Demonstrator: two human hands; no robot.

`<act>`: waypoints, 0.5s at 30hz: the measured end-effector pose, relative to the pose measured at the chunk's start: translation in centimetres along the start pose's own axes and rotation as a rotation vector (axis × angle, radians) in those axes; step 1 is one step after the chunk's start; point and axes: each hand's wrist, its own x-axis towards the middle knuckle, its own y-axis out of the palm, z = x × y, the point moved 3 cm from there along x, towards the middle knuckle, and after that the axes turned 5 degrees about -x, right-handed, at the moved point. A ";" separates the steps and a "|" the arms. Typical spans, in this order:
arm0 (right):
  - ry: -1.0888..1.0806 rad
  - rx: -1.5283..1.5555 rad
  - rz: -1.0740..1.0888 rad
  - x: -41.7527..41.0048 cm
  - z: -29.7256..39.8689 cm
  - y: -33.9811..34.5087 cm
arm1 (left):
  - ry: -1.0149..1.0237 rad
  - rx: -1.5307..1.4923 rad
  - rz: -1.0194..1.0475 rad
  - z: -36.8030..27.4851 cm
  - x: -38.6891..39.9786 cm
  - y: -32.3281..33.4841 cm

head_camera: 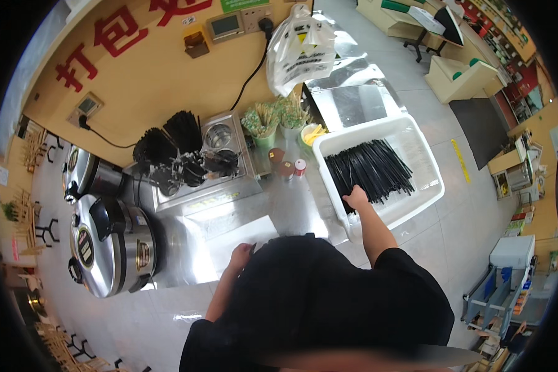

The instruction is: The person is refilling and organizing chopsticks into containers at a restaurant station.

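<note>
A white plastic basket (425, 186) holds a heap of black chopsticks (372, 167), lying side by side. Inside it, my right hand (357, 199) has its thumb and fingers around a few sticks at the near left of the heap. My left hand (241, 258) is low over the counter's front edge, closed on a small dark thing, perhaps chopstick ends; my black shirt hides part of it. Beyond that hand a white sheet (242, 235) lies on the stainless steel counter (293, 204).
A steel utensil holder (209, 188) with black utensils stands at the back left. Large electric cookers (116, 246) flank it. Small jars (286, 168) and green cups (264, 139) of wrapped sticks stand behind the basket. Plastic bags (300, 56) hang above a power cord (251, 76).
</note>
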 end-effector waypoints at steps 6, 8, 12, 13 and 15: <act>0.032 -0.063 -0.035 -0.6 1.3 -0.1 | -0.010 -0.045 0.001 1.3 0.4 0.2; 0.030 -0.070 0.002 -0.6 1.0 -0.8 | -0.010 -0.054 0.008 0.7 0.7 0.1; 0.016 -0.083 0.050 0.1 -0.2 -0.6 | -0.075 -0.092 0.009 -0.1 0.7 0.1; 0.005 -0.079 0.084 0.3 -0.3 -0.3 | -0.055 -0.116 0.004 0.1 0.8 0.0; 0.005 -0.089 0.055 0.4 -0.6 0.7 | -0.043 -0.063 -0.002 -0.2 0.6 0.1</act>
